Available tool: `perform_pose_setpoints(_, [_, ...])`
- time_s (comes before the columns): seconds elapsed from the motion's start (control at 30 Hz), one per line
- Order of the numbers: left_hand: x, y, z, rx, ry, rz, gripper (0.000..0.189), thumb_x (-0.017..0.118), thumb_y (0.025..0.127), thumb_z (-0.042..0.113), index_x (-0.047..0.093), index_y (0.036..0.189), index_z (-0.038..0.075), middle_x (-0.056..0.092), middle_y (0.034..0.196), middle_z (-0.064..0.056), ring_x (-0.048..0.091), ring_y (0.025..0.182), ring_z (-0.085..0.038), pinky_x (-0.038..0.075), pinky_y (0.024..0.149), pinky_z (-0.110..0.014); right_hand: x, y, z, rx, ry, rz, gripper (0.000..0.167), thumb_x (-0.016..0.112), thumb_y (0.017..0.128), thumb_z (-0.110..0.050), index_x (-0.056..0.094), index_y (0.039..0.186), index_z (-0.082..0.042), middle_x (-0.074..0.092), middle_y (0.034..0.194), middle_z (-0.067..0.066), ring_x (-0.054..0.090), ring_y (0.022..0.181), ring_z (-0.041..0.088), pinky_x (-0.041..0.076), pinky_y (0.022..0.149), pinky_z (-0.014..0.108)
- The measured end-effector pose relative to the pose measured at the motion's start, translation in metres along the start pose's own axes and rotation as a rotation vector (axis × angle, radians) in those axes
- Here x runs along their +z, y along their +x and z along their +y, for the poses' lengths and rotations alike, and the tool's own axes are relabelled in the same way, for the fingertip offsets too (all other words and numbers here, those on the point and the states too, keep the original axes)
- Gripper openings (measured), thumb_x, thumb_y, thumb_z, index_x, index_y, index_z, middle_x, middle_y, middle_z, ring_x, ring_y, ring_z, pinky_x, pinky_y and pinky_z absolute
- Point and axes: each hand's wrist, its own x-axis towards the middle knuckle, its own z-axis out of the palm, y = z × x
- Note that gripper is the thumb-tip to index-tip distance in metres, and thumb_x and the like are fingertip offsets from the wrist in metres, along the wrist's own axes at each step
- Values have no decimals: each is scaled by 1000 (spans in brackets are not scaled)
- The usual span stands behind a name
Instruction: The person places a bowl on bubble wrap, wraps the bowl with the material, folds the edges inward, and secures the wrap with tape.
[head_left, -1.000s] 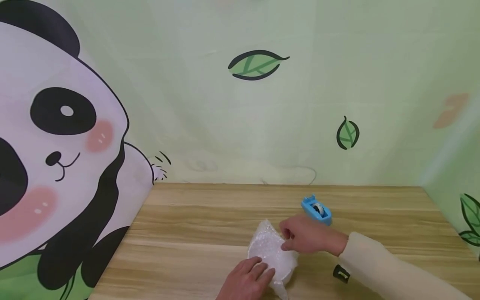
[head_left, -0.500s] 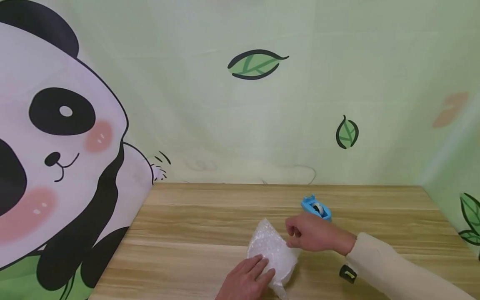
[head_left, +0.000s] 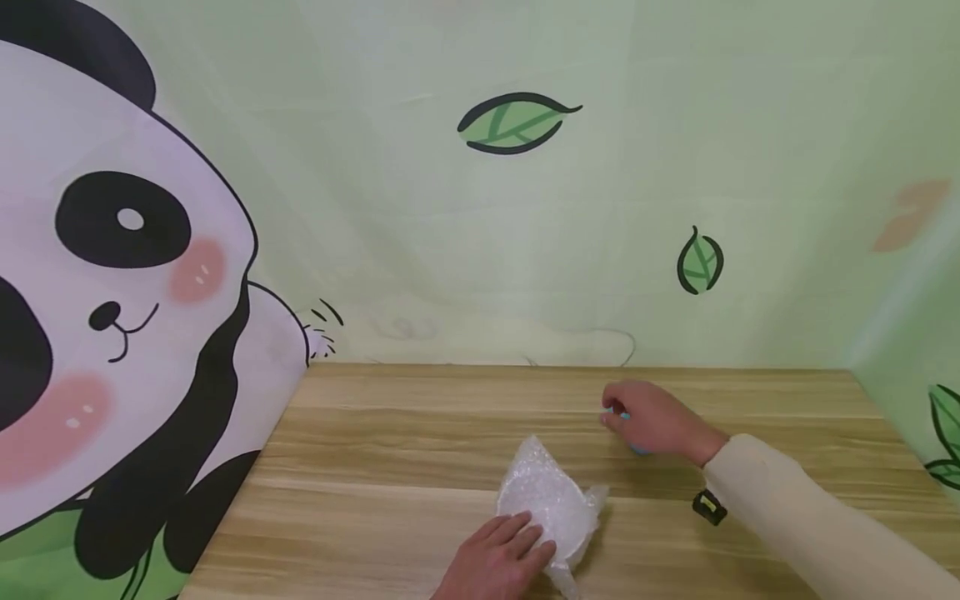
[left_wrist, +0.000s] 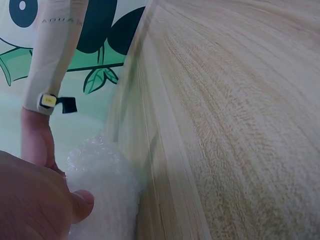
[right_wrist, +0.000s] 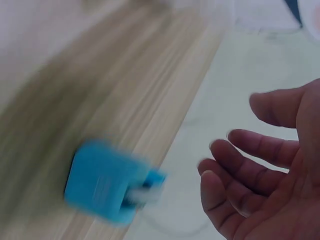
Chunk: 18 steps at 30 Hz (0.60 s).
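A bundle of bubble wrap (head_left: 551, 500) lies on the wooden table, with one corner pointing to the back and a loose flap at its right side. My left hand (head_left: 498, 560) rests on its near left part with fingers extended. In the left wrist view the thumb lies against the bubble wrap (left_wrist: 105, 182). Over a blue tape dispenser hovers my right hand (head_left: 660, 421), which hides most of it in the head view. The right wrist view shows the tape dispenser (right_wrist: 97, 182) blurred and apart from the loosely bent fingers, which hold nothing.
The wooden table (head_left: 390, 417) runs back to a pale green cloth wall (head_left: 375, 208) printed with a panda and leaves. A small black device (head_left: 708, 507) with a yellow mark hangs at the right sleeve.
My right hand has left the bubble wrap's right edge and moved back and right over the tape dispenser. The flap there now stands loose. My left hand has stayed on the wrap.
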Motion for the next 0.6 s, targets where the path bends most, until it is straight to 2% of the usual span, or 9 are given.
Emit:
perform_pose_setpoints(0.1, [-2, 1, -1, 5, -6, -21, 46, 60, 90, 67, 69, 115, 30, 74, 114, 11, 70, 116, -9, 52, 101, -26, -6, 7, 25, 76, 0, -22, 22, 61, 102, -19, 68, 110, 1, 71, 104, 15, 66, 96, 29, 55, 86, 49])
perform_pose_setpoints(0.2, [-4, 3, -2, 6, -11, -31, 47, 61, 89, 69, 69, 114, 30, 73, 114, 12, 69, 116, -9, 51, 101, -26, -10, 9, 46, 162, 4, -63, 33, 56, 104, -20, 64, 121, 7, 69, 117, 24, 66, 105, 37, 54, 91, 57])
perform_pose_setpoints(0.27, [-5, 4, -2, 5, -12, -30, 45, 63, 88, 67, 69, 112, 30, 73, 113, 12, 69, 115, -9, 51, 101, -25, -9, 10, 56, 196, 5, -83, 33, 56, 104, -20, 63, 120, 8, 69, 114, 24, 65, 99, 35, 55, 87, 54])
perform_pose_setpoints(0.4, [-5, 4, -3, 3, -12, -27, 43, 63, 88, 67, 68, 108, 29, 73, 111, 13, 70, 114, -8, 51, 101, -25, -3, 12, 70, 219, 37, -110, 28, 56, 103, -20, 65, 106, 6, 68, 99, 19, 61, 85, 28, 54, 76, 46])
perform_pose_setpoints(0.47, [-4, 3, -3, 4, -16, -31, 44, 61, 88, 69, 68, 108, 30, 73, 110, 13, 70, 114, -8, 51, 101, -25, 1, 15, 72, 227, 58, -108, 30, 54, 104, -21, 65, 108, 7, 68, 102, 21, 63, 89, 31, 55, 79, 48])
perform_pose_setpoints(0.6, [-4, 3, -4, 4, -22, -31, 46, 59, 89, 71, 68, 107, 30, 73, 110, 13, 70, 113, -8, 51, 101, -25, 4, 27, 72, 235, 78, -107, 40, 46, 109, -24, 61, 125, 10, 67, 120, 27, 64, 108, 40, 52, 96, 59])
